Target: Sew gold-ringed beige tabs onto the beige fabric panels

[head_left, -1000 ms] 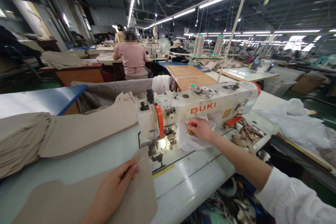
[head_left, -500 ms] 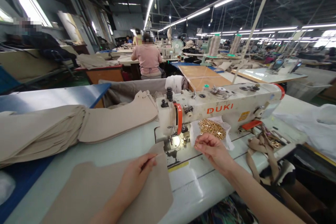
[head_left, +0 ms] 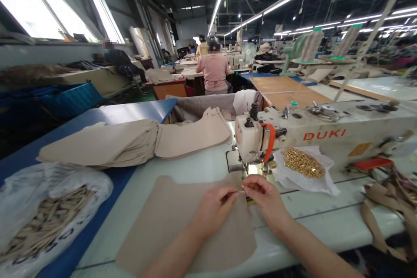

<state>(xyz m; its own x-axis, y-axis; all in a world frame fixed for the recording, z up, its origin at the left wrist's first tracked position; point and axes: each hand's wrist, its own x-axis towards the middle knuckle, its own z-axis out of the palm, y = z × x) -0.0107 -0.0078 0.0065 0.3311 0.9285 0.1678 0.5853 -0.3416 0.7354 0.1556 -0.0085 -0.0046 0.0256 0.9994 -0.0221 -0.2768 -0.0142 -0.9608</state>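
My left hand (head_left: 216,206) rests over a flat beige fabric panel (head_left: 182,221), its fingertips pinched on what looks like a thin pale fabric strip (head_left: 240,191). Fingertip to fingertip with it, my right hand (head_left: 262,195) is closed in a pinch. The tiny thing in the right fingers seems to be a gold metal piece, mostly hidden. Both hands are just in front of the needle area of a white sewing machine (head_left: 293,132). A heap of gold metal pieces (head_left: 302,163) lies on a white cloth (head_left: 327,182) right of the needle.
Stacked beige panels (head_left: 100,141) lie at the left, with another panel (head_left: 192,137) beside them. A clear plastic bag (head_left: 97,178) holds small beige strips (head_left: 48,213). Beige straps (head_left: 378,208) hang at the right. A person in pink (head_left: 213,69) sits ahead.
My right hand has left the gold pieces and met my left hand at the fingertips. The view has turned left, bringing the bag of strips into sight.
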